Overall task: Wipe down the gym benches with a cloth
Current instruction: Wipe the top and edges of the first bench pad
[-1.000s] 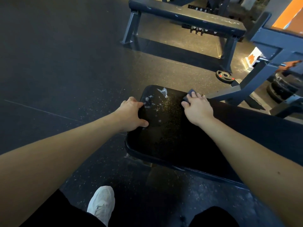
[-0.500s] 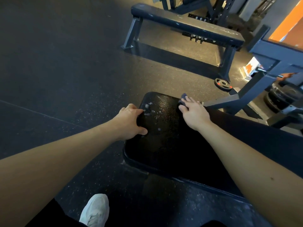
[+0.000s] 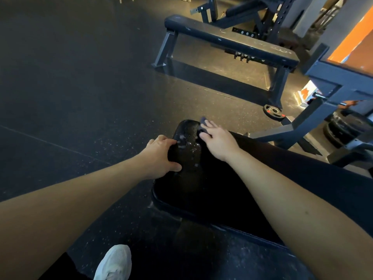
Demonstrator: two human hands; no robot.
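No readable labels. Two benches: near bench [image 3: 232, 190], far bench [image 3: 228, 40]. One cloth [image 3: 203, 126] pressed under my right hand [image 3: 219, 140] at far end; left hand [image 3: 161, 156] grips left edge.

Black bench [image 3: 222, 190], dark blue-grey cloth [image 3: 202, 120]

Two benches [image 3: 232, 195] [image 3: 230, 40], one cloth [image 3: 202, 122]

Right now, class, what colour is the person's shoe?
White, or off-white: the shoe shows best in the head view.
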